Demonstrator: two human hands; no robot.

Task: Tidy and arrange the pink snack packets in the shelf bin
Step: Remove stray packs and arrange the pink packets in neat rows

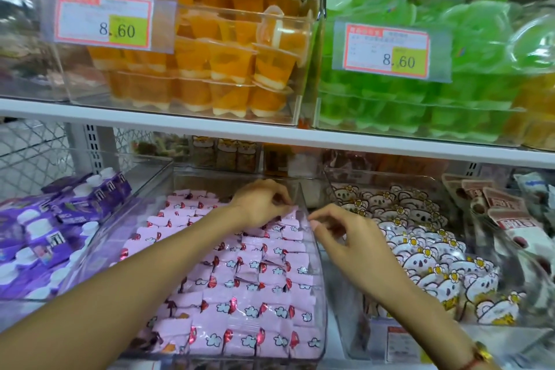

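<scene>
Several pink snack packets with white clouds and red marks lie in rows in a clear shelf bin at the lower middle. My left hand reaches into the far right corner of the bin, its fingers curled round a pink packet there. My right hand hovers just right of the bin's right wall, fingers loosely curled, thumb and forefinger close together with nothing plainly between them.
A bin of purple packs with white caps stands to the left, a bin of koala packets to the right. The white shelf board overhead carries bins of orange jelly cups and green jelly cups.
</scene>
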